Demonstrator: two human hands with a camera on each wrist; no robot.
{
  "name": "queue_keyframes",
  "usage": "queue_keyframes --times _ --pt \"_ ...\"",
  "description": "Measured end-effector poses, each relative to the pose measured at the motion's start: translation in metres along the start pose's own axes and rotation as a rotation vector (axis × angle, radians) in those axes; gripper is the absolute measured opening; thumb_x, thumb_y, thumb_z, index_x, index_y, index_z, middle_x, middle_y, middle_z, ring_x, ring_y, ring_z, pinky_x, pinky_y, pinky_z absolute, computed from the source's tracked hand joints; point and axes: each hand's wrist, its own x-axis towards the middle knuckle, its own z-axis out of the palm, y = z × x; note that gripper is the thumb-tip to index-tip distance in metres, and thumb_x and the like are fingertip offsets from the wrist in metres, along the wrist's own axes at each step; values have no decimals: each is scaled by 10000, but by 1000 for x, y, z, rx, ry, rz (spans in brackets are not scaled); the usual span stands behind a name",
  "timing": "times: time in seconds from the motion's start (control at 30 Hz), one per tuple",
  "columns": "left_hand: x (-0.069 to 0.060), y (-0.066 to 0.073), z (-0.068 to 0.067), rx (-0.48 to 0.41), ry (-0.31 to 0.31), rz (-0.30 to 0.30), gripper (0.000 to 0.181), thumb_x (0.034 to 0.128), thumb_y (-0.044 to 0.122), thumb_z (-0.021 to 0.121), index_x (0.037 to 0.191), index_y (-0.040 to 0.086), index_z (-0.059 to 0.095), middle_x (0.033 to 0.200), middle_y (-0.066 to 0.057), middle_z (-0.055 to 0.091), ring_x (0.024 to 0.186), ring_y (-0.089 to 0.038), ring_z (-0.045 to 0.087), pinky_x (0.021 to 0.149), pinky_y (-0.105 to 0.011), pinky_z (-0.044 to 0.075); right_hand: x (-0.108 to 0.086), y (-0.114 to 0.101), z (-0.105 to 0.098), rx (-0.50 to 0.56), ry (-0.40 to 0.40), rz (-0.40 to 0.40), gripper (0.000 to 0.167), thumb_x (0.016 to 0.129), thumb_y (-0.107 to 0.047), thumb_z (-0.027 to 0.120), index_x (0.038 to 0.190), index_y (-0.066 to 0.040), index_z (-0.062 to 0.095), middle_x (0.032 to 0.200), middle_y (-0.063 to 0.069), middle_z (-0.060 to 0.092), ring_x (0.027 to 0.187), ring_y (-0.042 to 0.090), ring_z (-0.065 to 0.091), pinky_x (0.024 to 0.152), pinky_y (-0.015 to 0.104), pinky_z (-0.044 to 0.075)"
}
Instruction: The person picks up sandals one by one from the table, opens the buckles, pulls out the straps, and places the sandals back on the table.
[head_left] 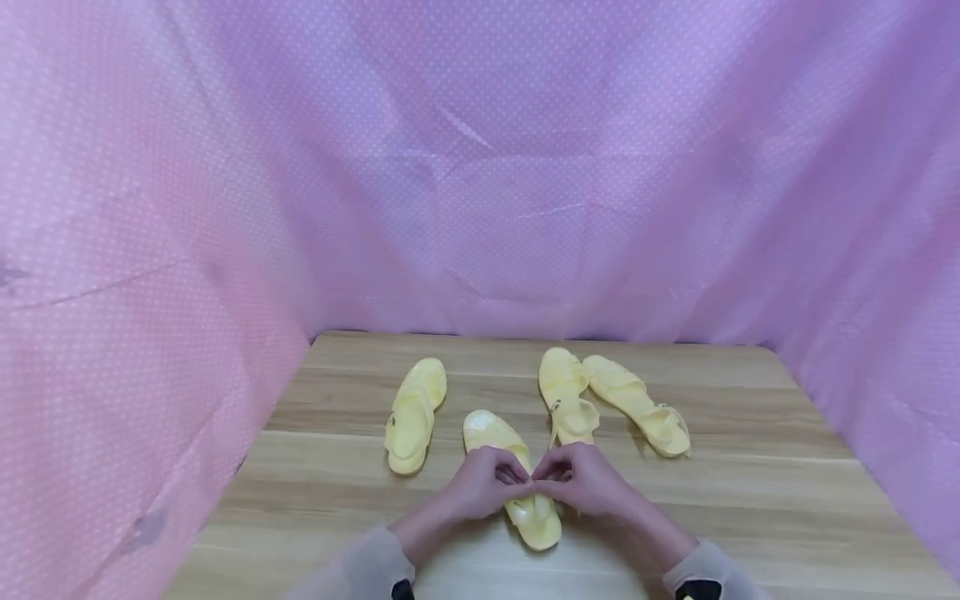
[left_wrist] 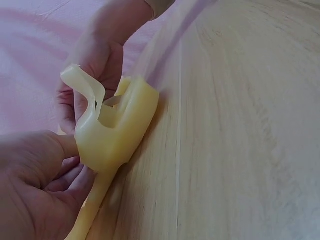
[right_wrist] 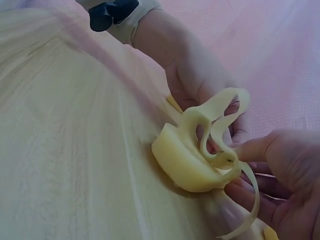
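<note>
A yellow sandal (head_left: pixel 538 529) lies on the wooden table, its heel toward the person, between both hands. The left hand (head_left: pixel 483 485) pinches its strap from the left, and the right hand (head_left: pixel 583 479) pinches it from the right; their fingertips meet over the sandal. In the left wrist view, the left hand (left_wrist: pixel 40 180) holds the side of the sandal (left_wrist: pixel 120 130) beside a raised, curved strap. In the right wrist view, the right hand (right_wrist: pixel 285 175) grips the strap near its buckle, with a loose strap end hanging down from the sandal (right_wrist: pixel 182 162).
One yellow sandal (head_left: pixel 411 417) lies at the left of the wooden table (head_left: pixel 315 483). Another sandal (head_left: pixel 562 379) stands just beyond the right hand, its toe near that of a further sandal (head_left: pixel 630 400) slanting right. Pink dotted cloth (head_left: pixel 480 208) hangs around the table.
</note>
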Motion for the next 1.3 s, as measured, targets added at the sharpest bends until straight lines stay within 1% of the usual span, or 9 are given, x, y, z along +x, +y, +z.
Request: queue_keyframes --times 0.1,0.27,0.4,0.5,0.6,0.73,0.93,1.13,1.3 --pt "0 0 0 0 -13 11 103 899 91 848 931 23 778 874 -72 790 762 -29 706 729 -160 592 -3 2 2 11 20 -48 96 934 -259 828 941 -173 786 892 -50 769 820 28 689 749 221 601" --pt "-3 -1 2 -20 8 -6 91 920 61 811 963 12 748 915 -79 773 814 -72 716 763 -172 592 -8 5 5 35 54 -111 76 956 -202 801 970 -140 758 924 -12 761 846 35 680 733 228 595" --pt "-5 3 6 -35 8 -19 88 941 73 791 984 21 734 928 -76 766 820 -70 710 765 -180 592 -11 8 6 65 76 -80 83 941 -169 808 972 -116 753 925 14 759 840 42 682 737 225 602" --pt "-4 7 9 -5 8 -11 93 951 95 783 1028 47 760 937 -76 788 815 -53 713 757 -177 587 -13 10 6 82 88 -38 91 926 -162 818 971 -105 764 921 17 761 832 41 683 741 221 603" --pt "-3 8 10 29 38 12 123 949 119 795 1054 57 804 948 -87 815 812 -68 735 748 -177 590 -12 9 6 87 107 -18 100 926 -186 825 973 -107 785 919 14 774 825 42 693 733 219 606" --pt "-3 5 9 44 78 24 122 938 138 817 1025 54 828 944 -90 826 816 -99 761 744 -173 597 -9 7 9 63 127 -17 96 924 -210 830 960 -127 799 903 -2 782 809 32 695 720 213 602" --pt "-5 0 8 25 93 -10 68 943 87 793 987 36 799 908 -78 806 822 -115 758 751 -181 599 -7 6 14 28 147 -44 60 921 -170 825 920 -146 770 867 -25 755 782 22 655 700 206 567" --pt "-5 2 6 -7 84 -61 48 952 45 750 991 16 748 912 -72 776 834 -128 743 745 -183 593 -3 6 14 40 107 -80 65 929 -117 804 930 -122 739 887 -3 750 809 34 671 733 218 591" --pt "-2 7 -1 78 7 7 126 952 193 805 1002 78 791 919 -42 799 830 -67 727 769 -205 604 -3 9 11 71 79 -87 76 941 -122 801 911 -101 735 892 22 752 815 46 678 739 220 598"
